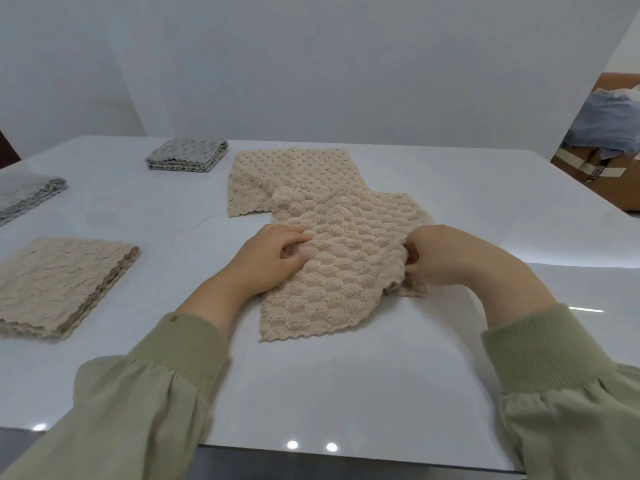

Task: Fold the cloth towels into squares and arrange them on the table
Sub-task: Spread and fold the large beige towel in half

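The rumpled beige towel [339,265] lies mid-desk, just in front of the person, and its far end overlaps a second beige towel [294,174] spread flat behind it. The right grip [446,258] is clenched on the rumpled towel's right edge. The left grip [273,258] sits on its left side with bent fingers; whether it pinches or only presses, I cannot tell. This looks like the start of a fold. Next, the cloth needs smoothing flat with its edges squared. A folded beige towel [59,285] and a folded grey towel [187,155] lie to the left on the desk [346,393].
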`<state>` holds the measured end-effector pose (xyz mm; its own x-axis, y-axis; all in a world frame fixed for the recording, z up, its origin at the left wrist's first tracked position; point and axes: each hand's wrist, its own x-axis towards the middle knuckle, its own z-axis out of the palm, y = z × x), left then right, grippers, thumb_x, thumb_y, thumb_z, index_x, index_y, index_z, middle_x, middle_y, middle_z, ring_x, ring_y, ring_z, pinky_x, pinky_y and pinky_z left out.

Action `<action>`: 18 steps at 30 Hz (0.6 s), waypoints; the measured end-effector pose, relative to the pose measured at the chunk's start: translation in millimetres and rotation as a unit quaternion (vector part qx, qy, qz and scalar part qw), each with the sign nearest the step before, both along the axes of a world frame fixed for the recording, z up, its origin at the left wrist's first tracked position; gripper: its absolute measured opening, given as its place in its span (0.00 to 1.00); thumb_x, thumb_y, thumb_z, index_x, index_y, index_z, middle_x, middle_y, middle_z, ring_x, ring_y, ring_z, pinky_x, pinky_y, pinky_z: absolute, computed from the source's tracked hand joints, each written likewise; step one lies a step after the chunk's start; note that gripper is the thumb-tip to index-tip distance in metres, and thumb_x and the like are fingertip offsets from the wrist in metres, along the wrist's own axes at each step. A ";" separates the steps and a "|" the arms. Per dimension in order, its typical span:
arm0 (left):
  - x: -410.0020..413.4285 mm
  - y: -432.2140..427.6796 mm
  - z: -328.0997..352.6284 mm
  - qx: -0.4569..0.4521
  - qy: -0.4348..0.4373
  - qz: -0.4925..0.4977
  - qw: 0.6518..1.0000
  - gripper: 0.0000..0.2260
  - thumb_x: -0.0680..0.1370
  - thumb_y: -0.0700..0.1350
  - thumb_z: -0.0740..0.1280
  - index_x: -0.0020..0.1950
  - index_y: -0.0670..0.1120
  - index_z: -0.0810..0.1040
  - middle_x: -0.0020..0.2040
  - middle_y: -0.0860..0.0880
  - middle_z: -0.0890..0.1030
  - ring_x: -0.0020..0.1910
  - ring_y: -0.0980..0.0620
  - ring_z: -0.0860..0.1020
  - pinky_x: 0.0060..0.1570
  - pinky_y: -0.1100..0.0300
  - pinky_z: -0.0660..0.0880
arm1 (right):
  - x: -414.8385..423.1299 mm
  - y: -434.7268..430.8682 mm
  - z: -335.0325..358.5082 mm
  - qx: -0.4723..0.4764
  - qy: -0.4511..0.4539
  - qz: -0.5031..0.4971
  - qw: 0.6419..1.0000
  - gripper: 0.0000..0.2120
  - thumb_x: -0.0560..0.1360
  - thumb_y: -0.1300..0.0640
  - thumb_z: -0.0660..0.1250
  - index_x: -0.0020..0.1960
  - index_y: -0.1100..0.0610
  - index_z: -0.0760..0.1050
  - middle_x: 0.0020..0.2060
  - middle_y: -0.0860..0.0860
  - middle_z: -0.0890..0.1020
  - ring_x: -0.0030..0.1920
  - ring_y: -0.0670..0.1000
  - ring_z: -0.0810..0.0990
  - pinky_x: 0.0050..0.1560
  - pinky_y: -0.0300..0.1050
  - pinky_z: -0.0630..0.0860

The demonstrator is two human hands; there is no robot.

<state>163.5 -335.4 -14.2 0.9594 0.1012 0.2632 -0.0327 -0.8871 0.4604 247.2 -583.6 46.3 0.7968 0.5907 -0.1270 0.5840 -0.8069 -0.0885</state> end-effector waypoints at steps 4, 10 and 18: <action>-1.0 0.3 0.7 -0.009 0.004 0.001 1.000 0.17 0.77 0.51 0.65 0.66 0.51 0.75 0.68 0.54 0.72 0.69 0.55 0.65 0.69 0.57 0.60 | 3.1 0.4 -0.9 -0.044 -0.026 -0.027 0.998 0.10 0.69 0.63 0.64 0.32 0.56 0.66 0.31 0.50 0.72 0.38 0.55 0.75 0.37 0.47 0.73; -3.7 -4.1 8.4 -0.066 -0.044 0.053 0.995 0.10 0.78 0.41 0.63 0.56 0.49 0.81 0.55 0.55 0.80 0.50 0.59 0.76 0.49 0.69 0.72 | 24.2 -30.3 17.0 0.008 -0.167 -0.159 0.973 0.10 0.74 0.64 0.57 0.51 0.60 0.74 0.48 0.56 0.78 0.48 0.58 0.75 0.46 0.49 0.70; 4.8 5.5 -0.4 0.028 0.030 0.081 0.996 0.18 0.80 0.47 0.61 0.70 0.51 0.71 0.74 0.51 0.64 0.73 0.51 0.59 0.71 0.58 0.53 | 39.0 -1.6 -43.9 0.001 -0.020 -0.102 0.995 0.28 0.81 0.42 0.43 0.77 0.52 0.49 0.77 0.52 0.49 0.76 0.55 0.47 0.73 0.63 0.44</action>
